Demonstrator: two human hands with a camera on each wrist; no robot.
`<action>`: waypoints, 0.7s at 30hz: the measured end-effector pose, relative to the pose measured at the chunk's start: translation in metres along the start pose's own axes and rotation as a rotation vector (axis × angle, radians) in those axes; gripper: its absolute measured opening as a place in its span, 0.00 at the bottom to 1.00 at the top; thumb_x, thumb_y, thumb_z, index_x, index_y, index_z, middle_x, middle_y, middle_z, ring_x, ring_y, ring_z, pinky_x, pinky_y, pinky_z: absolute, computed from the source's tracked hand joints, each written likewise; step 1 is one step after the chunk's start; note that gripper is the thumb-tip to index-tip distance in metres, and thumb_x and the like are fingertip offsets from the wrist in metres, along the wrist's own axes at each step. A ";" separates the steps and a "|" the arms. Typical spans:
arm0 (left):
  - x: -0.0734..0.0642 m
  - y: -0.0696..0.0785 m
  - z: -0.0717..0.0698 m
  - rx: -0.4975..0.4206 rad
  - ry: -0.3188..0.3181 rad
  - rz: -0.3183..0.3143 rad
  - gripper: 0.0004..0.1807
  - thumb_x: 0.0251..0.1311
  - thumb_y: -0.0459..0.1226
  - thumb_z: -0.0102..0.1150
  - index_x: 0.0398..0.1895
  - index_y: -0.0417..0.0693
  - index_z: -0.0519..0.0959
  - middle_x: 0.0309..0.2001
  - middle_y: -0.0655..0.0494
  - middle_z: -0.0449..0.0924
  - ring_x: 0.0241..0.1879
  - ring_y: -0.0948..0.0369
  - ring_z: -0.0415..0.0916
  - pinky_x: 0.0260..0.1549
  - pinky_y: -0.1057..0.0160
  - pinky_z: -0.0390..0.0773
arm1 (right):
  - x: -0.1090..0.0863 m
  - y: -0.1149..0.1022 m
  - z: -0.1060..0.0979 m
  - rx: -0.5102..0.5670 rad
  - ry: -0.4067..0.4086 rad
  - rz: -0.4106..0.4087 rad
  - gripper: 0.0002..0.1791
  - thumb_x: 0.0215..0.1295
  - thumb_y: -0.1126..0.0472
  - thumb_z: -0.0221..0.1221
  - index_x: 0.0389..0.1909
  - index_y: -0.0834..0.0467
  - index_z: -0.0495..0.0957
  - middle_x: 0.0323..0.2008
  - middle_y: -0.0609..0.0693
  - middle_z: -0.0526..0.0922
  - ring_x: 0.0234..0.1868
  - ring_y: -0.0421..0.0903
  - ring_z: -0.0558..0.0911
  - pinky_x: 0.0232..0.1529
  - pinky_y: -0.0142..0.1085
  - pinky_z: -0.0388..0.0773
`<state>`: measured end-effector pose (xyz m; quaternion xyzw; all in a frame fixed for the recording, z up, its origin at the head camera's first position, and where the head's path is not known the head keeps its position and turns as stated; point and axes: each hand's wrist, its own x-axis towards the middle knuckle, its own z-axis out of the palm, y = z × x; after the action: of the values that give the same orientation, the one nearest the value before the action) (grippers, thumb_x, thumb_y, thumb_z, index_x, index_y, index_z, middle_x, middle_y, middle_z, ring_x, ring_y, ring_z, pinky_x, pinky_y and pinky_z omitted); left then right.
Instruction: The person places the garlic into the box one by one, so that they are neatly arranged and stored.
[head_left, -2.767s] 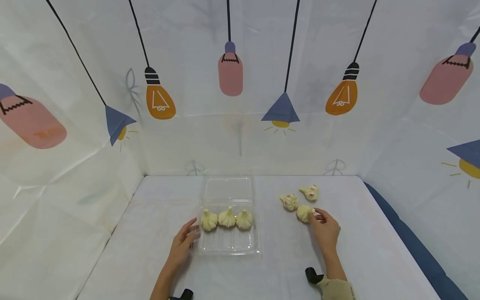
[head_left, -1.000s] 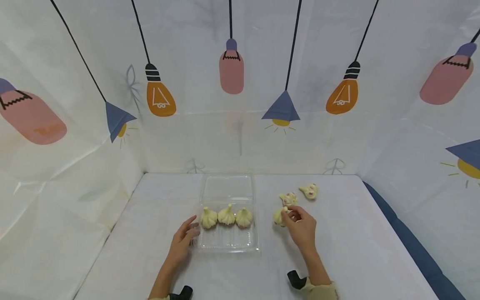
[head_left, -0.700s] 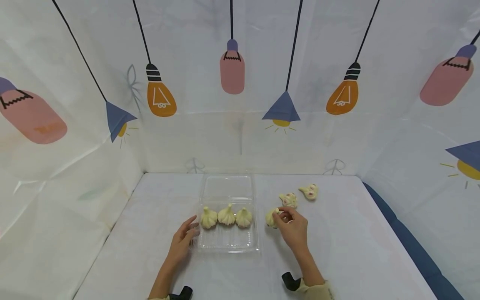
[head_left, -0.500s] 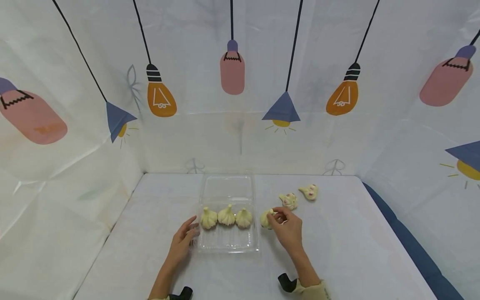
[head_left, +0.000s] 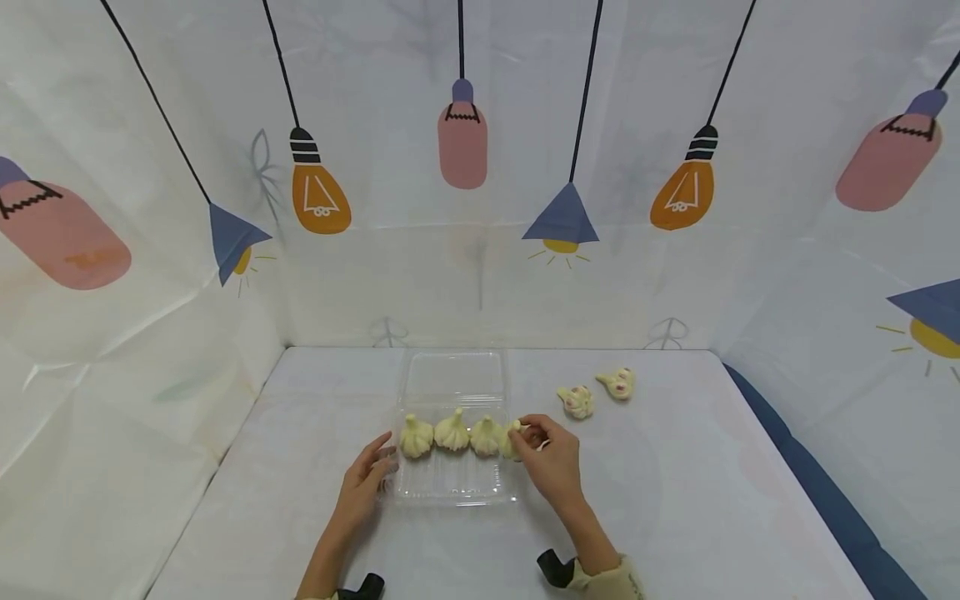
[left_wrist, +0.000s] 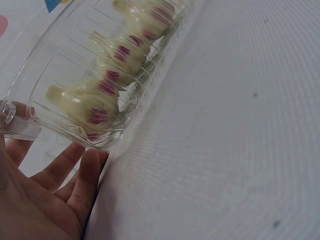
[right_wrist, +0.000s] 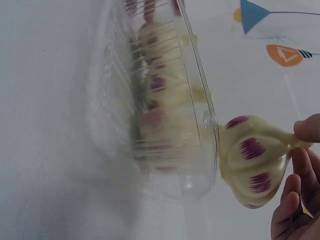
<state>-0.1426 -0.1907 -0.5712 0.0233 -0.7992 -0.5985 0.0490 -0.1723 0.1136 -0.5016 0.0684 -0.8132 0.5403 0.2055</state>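
Note:
My right hand [head_left: 553, 467] pinches a garlic bulb [right_wrist: 256, 160] by its stem, between thumb and fingers. The bulb is pale cream with purple streaks and hangs by the right rim of a clear plastic clamshell box [head_left: 453, 487]. Three garlic bulbs [head_left: 452, 432] stand side by side in a row inside the box, stems up. My left hand [head_left: 363, 483] stays at the box's left side, fingers loosely extended. In the left wrist view, its fingertips are right at the box's corner, under the bulbs' end of the row.
Two more garlic bulbs, a nearer one [head_left: 576, 402] and a farther one [head_left: 618, 384], lie on the white table [head_left: 675, 500] to the right. The box's raised lid [head_left: 455, 373] is behind its base. A white sheet [head_left: 480, 275] printed with lamps hangs around the table.
My right hand has carried the garlic bulb left from beside the two loose bulbs to the box's right rim. My left hand has kept its place.

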 end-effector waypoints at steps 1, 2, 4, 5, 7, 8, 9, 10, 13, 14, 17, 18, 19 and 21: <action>0.000 0.000 0.000 -0.002 0.002 0.003 0.23 0.72 0.34 0.48 0.69 0.51 0.67 0.57 0.40 0.76 0.52 0.48 0.76 0.43 0.58 0.74 | 0.000 -0.002 0.002 0.003 -0.008 -0.006 0.10 0.50 0.67 0.72 0.33 0.56 0.83 0.21 0.38 0.79 0.22 0.39 0.76 0.23 0.31 0.71; 0.000 0.001 0.000 0.000 0.002 0.005 0.23 0.72 0.34 0.48 0.69 0.51 0.67 0.57 0.40 0.76 0.52 0.48 0.76 0.43 0.58 0.74 | -0.001 -0.003 0.003 0.006 -0.016 -0.010 0.10 0.50 0.67 0.72 0.33 0.55 0.83 0.21 0.38 0.79 0.22 0.39 0.76 0.23 0.31 0.72; 0.000 0.001 0.000 -0.003 0.002 0.007 0.23 0.72 0.33 0.48 0.69 0.50 0.67 0.57 0.40 0.76 0.51 0.48 0.76 0.43 0.59 0.74 | -0.002 -0.006 0.007 0.014 -0.034 -0.019 0.10 0.50 0.67 0.72 0.33 0.56 0.83 0.21 0.38 0.79 0.22 0.38 0.76 0.23 0.31 0.72; 0.000 0.001 0.000 -0.004 0.002 0.006 0.23 0.71 0.33 0.48 0.69 0.50 0.67 0.57 0.40 0.76 0.51 0.49 0.76 0.42 0.60 0.74 | -0.003 -0.007 0.008 0.017 -0.043 -0.025 0.10 0.50 0.67 0.72 0.33 0.56 0.83 0.21 0.38 0.79 0.22 0.38 0.76 0.23 0.31 0.72; -0.001 0.001 0.000 -0.010 0.003 0.005 0.23 0.71 0.33 0.48 0.69 0.50 0.67 0.56 0.41 0.76 0.50 0.49 0.77 0.42 0.61 0.74 | -0.004 -0.008 0.012 0.020 -0.060 -0.034 0.11 0.50 0.67 0.73 0.33 0.57 0.83 0.21 0.38 0.79 0.22 0.38 0.76 0.23 0.31 0.72; -0.001 0.001 0.000 -0.012 0.003 0.008 0.23 0.71 0.33 0.48 0.69 0.49 0.67 0.56 0.41 0.76 0.50 0.49 0.76 0.41 0.61 0.74 | -0.005 -0.009 0.014 0.021 -0.067 -0.037 0.11 0.50 0.67 0.73 0.34 0.57 0.83 0.21 0.38 0.79 0.23 0.38 0.76 0.23 0.31 0.73; -0.001 0.000 0.000 -0.015 0.004 0.010 0.23 0.71 0.33 0.49 0.69 0.49 0.68 0.56 0.41 0.76 0.50 0.49 0.76 0.41 0.61 0.74 | -0.006 -0.010 0.016 0.025 -0.074 -0.040 0.11 0.50 0.67 0.73 0.34 0.57 0.83 0.22 0.38 0.79 0.23 0.37 0.76 0.23 0.31 0.73; -0.001 0.000 0.000 -0.015 0.005 0.011 0.23 0.71 0.33 0.49 0.69 0.50 0.68 0.56 0.41 0.76 0.51 0.49 0.76 0.41 0.61 0.74 | -0.006 -0.010 0.018 0.028 -0.081 -0.044 0.11 0.50 0.67 0.73 0.34 0.57 0.83 0.22 0.38 0.79 0.23 0.37 0.76 0.23 0.31 0.73; -0.001 -0.001 0.000 -0.015 0.005 0.014 0.23 0.71 0.34 0.49 0.69 0.50 0.68 0.56 0.41 0.76 0.51 0.49 0.75 0.42 0.61 0.74 | -0.008 -0.011 0.024 0.046 -0.099 -0.068 0.11 0.49 0.68 0.73 0.34 0.57 0.83 0.22 0.39 0.79 0.23 0.37 0.75 0.24 0.30 0.73; -0.001 -0.001 0.000 -0.017 0.004 0.014 0.23 0.71 0.34 0.49 0.69 0.51 0.68 0.56 0.41 0.76 0.52 0.49 0.75 0.42 0.61 0.74 | -0.008 -0.012 0.026 0.052 -0.104 -0.076 0.11 0.49 0.68 0.73 0.34 0.57 0.83 0.22 0.39 0.79 0.23 0.37 0.75 0.23 0.30 0.73; -0.001 0.000 0.000 -0.015 0.000 0.024 0.23 0.71 0.34 0.49 0.69 0.48 0.67 0.56 0.40 0.76 0.52 0.48 0.75 0.41 0.61 0.74 | -0.010 -0.012 0.032 0.059 -0.119 -0.098 0.11 0.49 0.68 0.73 0.33 0.57 0.83 0.22 0.40 0.79 0.23 0.37 0.75 0.24 0.30 0.73; -0.001 0.000 0.000 -0.013 -0.001 0.028 0.23 0.72 0.34 0.49 0.69 0.47 0.67 0.56 0.40 0.76 0.52 0.48 0.75 0.41 0.60 0.74 | -0.011 -0.012 0.034 0.058 -0.121 -0.103 0.11 0.48 0.68 0.73 0.33 0.57 0.82 0.22 0.40 0.79 0.23 0.37 0.75 0.24 0.30 0.73; -0.001 0.001 0.000 -0.010 -0.003 0.033 0.23 0.72 0.33 0.49 0.69 0.46 0.67 0.56 0.39 0.76 0.51 0.47 0.75 0.40 0.60 0.75 | -0.012 -0.012 0.036 0.055 -0.122 -0.103 0.11 0.48 0.68 0.73 0.33 0.57 0.83 0.23 0.40 0.79 0.23 0.37 0.75 0.24 0.30 0.73; -0.002 0.004 -0.001 -0.011 -0.007 0.047 0.23 0.72 0.32 0.48 0.69 0.42 0.66 0.56 0.36 0.75 0.51 0.46 0.76 0.40 0.60 0.75 | -0.014 -0.012 0.039 0.054 -0.123 -0.102 0.11 0.48 0.68 0.73 0.33 0.56 0.83 0.24 0.40 0.79 0.24 0.38 0.75 0.25 0.30 0.73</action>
<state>-0.1400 -0.1900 -0.5678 0.0022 -0.7965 -0.6017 0.0602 -0.1656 0.0718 -0.5096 0.1482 -0.8050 0.5454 0.1806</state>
